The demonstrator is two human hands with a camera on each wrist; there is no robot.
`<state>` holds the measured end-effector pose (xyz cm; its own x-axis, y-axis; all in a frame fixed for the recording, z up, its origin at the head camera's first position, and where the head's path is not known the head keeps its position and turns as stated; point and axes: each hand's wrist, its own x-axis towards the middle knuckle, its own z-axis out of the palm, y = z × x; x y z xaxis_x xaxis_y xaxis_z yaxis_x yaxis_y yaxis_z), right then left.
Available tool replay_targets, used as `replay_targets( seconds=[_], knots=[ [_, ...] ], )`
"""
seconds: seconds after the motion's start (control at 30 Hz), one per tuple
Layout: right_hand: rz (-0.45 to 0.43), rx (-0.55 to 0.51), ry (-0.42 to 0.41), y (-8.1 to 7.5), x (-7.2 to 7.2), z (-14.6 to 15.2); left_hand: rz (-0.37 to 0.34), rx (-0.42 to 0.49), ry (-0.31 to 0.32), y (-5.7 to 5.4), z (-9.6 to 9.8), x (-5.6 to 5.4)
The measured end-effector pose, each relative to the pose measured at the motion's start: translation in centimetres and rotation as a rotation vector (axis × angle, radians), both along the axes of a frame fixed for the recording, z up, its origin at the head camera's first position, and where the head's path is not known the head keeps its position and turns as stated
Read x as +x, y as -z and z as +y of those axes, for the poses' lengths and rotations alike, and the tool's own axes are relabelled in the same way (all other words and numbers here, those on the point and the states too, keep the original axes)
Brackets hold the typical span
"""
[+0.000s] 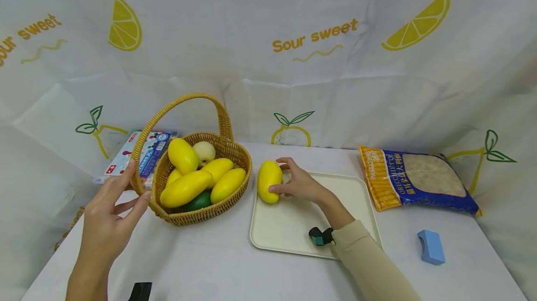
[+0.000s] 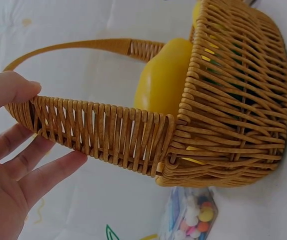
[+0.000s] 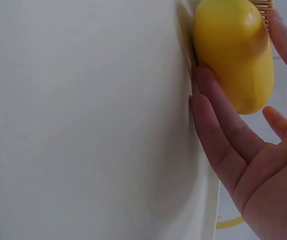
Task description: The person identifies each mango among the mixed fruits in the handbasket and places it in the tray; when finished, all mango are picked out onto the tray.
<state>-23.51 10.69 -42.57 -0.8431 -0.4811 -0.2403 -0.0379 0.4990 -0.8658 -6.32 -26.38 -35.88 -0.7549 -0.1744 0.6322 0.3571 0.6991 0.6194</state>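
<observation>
A wicker basket (image 1: 201,217) filled with yellow mangoes (image 1: 186,189), a pale round fruit (image 1: 204,153) and something dark green stands at the left. My left hand (image 1: 110,217) holds the near side of its arched handle (image 2: 108,130), thumb on one edge and fingertips on the other. At the left end of a cream tray (image 1: 314,240), my right hand (image 1: 299,182) holds a single mango (image 1: 268,181) between thumb and fingers. In the right wrist view, two fingertips lie between that mango (image 3: 236,55) and the tray surface.
Behind the basket lies a printed package (image 1: 144,152) with colourful balls inside. A blue and orange pasta bag (image 1: 419,180) lies right of the tray. Nearer the right edge sits a blue block (image 1: 431,247). A white printed curtain (image 1: 251,58) hangs behind the table.
</observation>
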Motion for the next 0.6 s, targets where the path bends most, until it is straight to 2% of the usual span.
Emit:
replay_targets(
  seconds=[0.6],
  knots=[
    [0.029, 0.095, -0.007, -0.7, -0.1, 1.3, 0.005, -0.001, 0.005, 0.0, 0.0, 0.1]
  ],
)
